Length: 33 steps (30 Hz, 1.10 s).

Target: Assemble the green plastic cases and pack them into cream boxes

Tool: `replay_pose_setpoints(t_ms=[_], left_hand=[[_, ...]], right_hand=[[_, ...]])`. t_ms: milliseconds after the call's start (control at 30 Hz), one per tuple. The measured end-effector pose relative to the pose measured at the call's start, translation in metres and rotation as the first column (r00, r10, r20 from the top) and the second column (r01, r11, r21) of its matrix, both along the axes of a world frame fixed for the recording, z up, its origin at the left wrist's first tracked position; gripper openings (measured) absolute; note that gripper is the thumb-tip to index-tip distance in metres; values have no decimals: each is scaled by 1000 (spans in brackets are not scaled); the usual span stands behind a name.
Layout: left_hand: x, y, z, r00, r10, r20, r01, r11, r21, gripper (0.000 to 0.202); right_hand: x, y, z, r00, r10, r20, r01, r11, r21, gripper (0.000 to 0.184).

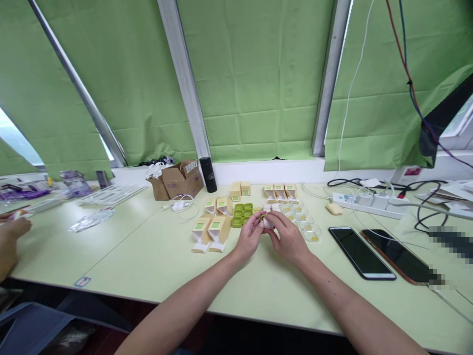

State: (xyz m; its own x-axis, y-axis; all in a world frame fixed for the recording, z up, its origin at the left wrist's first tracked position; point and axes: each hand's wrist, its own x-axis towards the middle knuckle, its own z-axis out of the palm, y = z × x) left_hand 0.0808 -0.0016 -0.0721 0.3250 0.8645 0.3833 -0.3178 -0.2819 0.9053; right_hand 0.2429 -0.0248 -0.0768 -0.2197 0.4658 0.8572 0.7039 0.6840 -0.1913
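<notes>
Together, left hand [250, 235] and right hand [287, 240] pinch a white case [267, 222].

Fingers [258, 223] hide most of the small white piece [268, 223], and a pixelated patch [451, 241] blurs the right edge.

A black smartphone [361, 253] and a copper-edged phone [401, 256] lie face-up at R on a pale-green table [148, 256], w/ a white power strip [369, 203] behind. A cardboard box [179, 180] & black cylinder [208, 174] stand below green blinds [258, 74]. Another person's hand [11, 236] rests far L.
</notes>
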Motion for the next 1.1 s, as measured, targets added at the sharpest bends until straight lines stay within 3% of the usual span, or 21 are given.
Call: replay_pose_setpoints(t_ms=[167,1100], left_hand=[[2,0,-2,1000,11,-18,-11,1000,24,63],[5,1,1,998,64,-12,-64,998,-20,50]], right_hand=[[1,2,-4,1000,-11,-5,11,1000,-5,47],[-4,3,-3,1000,-5,-19,4,1000,-14,37]])
